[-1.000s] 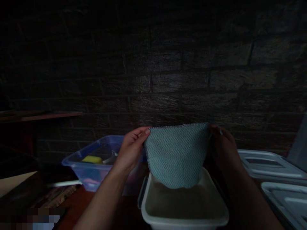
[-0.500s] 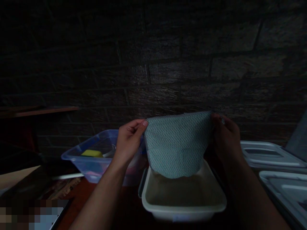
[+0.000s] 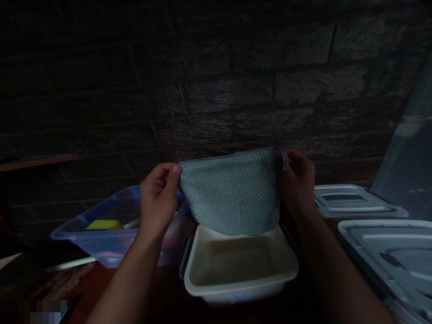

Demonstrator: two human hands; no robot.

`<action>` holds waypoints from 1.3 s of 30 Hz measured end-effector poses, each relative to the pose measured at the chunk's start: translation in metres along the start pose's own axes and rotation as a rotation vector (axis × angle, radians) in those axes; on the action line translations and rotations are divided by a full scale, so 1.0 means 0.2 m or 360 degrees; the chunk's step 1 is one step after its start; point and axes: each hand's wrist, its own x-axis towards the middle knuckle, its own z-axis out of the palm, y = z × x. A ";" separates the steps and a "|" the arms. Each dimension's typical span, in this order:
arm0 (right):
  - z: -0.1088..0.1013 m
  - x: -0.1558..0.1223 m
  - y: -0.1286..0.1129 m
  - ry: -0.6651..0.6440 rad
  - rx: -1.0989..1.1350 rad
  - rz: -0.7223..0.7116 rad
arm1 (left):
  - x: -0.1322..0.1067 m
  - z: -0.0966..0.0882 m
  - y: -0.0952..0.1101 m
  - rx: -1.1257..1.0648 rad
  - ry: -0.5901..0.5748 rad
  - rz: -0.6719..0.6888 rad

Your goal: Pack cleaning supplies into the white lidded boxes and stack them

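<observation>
I hold a light blue-green textured cloth [image 3: 232,193] stretched out in front of me, above a white rectangular tub [image 3: 236,281]. My left hand [image 3: 158,202] pinches the cloth's upper left corner between thumb and fingers. My right hand [image 3: 299,184] grips the upper right corner. The cloth hangs down in a rounded fold, its lower edge just over the tub's far rim. The tub looks empty inside.
A clear blue plastic bin [image 3: 111,229] with a yellow sponge [image 3: 104,223] stands to the left. Grey plastic lids [image 3: 354,200] lie at right, with another lidded box [image 3: 391,254] nearer. A dark brick wall is behind. The scene is dim.
Both hands and the cloth have shifted left and slightly up in view. The cloth's lower edge has lifted out of the tub. The camera has turned a little to the right.
</observation>
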 end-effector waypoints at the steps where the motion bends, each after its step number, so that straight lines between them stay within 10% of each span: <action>1: 0.00 0.00 0.00 -0.0015 -0.0009 0.0012 | 0.00 0.01 -0.01 0.0029 -0.0016 0.0025; 11: 0.02 -0.06 -0.02 -0.0738 0.0427 0.0807 | -0.03 0.04 -0.02 0.0373 -0.0048 0.0143; 20: 0.00 -0.01 0.01 -0.0165 0.0249 0.0584 | -0.04 0.01 0.05 -0.0733 -0.0974 -0.0982; 30: -0.01 0.00 0.03 -0.0130 0.0293 0.0571 | -0.07 0.07 -0.03 0.0126 -0.0375 -0.0072; 35: -0.02 0.02 0.05 -0.0050 0.0219 0.0561 | -0.06 0.06 -0.01 -0.0279 -0.0690 -0.0557; 39: -0.03 0.04 0.09 0.0001 0.0189 0.0605 | -0.06 0.07 0.01 -0.0481 -0.0581 -0.0576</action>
